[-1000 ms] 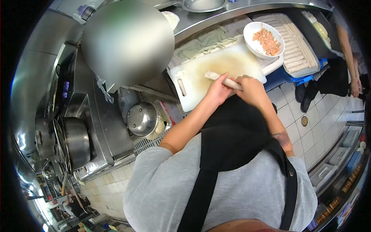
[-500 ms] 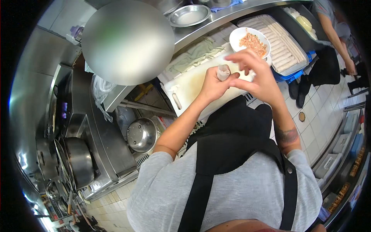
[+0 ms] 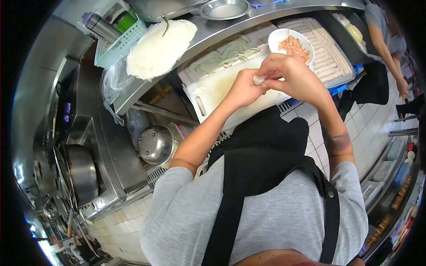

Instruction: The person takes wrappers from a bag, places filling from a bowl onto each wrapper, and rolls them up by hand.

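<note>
My left hand (image 3: 244,88) is closed round a white roll (image 3: 258,80), held upright so that only its pale end shows. My right hand (image 3: 290,77) meets it from the right, thumb and fingers pinched at that end. Both hands are above the white cutting board (image 3: 217,91). Just behind my right hand is a white bowl (image 3: 275,37) of orange-pink chopped filling (image 3: 293,45). A tray (image 3: 350,71) to the right holds rows of white rolls (image 3: 326,48). Behind the board lies a crumpled green cloth (image 3: 226,55).
A stack of pale round sheets (image 3: 162,48) lies on the steel counter (image 3: 204,37), near a basket (image 3: 117,48) with bottles and a metal bowl (image 3: 225,9). A steel colander (image 3: 156,145) stands lower left. Another person's arm (image 3: 386,48) shows at the right.
The roll has gone from lying slanted to upright in my left hand. My right hand left it, fingers spread, then came back and closed on its end. The stack of sheets has come into sight.
</note>
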